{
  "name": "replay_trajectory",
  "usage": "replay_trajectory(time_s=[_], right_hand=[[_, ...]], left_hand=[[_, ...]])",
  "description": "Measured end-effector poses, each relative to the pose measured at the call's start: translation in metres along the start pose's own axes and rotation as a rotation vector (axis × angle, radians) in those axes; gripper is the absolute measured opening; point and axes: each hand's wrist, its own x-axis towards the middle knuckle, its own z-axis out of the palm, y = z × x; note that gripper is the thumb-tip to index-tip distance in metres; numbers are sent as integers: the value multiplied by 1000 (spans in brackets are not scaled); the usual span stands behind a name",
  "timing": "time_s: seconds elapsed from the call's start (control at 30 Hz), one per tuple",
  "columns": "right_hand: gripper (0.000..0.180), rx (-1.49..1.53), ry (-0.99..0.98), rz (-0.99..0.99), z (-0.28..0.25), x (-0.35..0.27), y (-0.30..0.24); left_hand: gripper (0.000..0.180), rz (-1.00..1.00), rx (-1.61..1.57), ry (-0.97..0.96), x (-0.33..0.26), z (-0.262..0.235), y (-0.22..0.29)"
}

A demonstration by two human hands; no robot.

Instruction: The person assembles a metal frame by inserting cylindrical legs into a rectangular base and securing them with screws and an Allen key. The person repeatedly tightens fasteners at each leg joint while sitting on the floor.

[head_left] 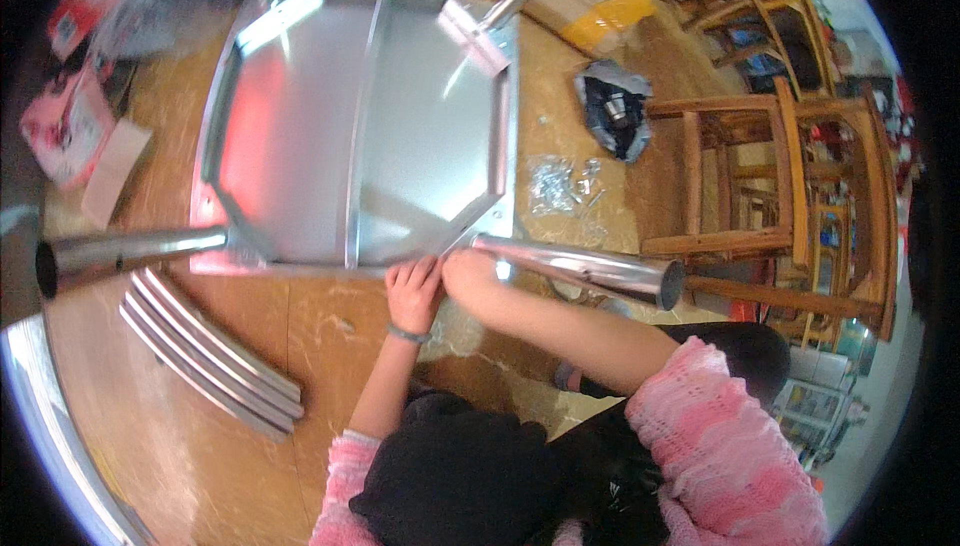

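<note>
Shiny sheet metal fills the middle of my view: a metal chair seat [360, 126] lies upside down on the wooden floor [200, 416], its tubular legs sticking out from the corners. My left hand [412, 291] rests at the seat's near edge, fingers curled together against the rim, with a thin band at the wrist. My right hand [470, 271] is bunched just beside it, pressed to the corner where the near right leg [590, 271] meets the seat; whether it is gripping something small there I cannot tell, since the fingers hide the spot. The two hands touch each other. Another leg [130, 251] juts out toward my left. Beside that leg, a stack of curved metal strips [210, 356] lies on the floor. A scatter of small screws [560, 184] sits just beyond the seat's right edge, with a dark bag [612, 111] further back. A wooden chair frame [760, 186] stands to my right.
</note>
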Motion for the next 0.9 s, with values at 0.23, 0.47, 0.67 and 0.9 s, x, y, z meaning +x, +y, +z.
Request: replay_trajectory(time_s=[0.23,0.47,0.67,0.9], right_hand=[[15,164,134,137,1,-2,-7],[26,330,57,-101,-31,-81,22],[28,450,-144,714,29,-81,162],[12,702,604,665,82,-59,255]], left_hand=[[29,62,49,3,3,-1,-1],[33,-48,34,-77,20,-11,15],[29,-76,77,-9,40,4,26],[25,-143,-57,46,31,11,22]])
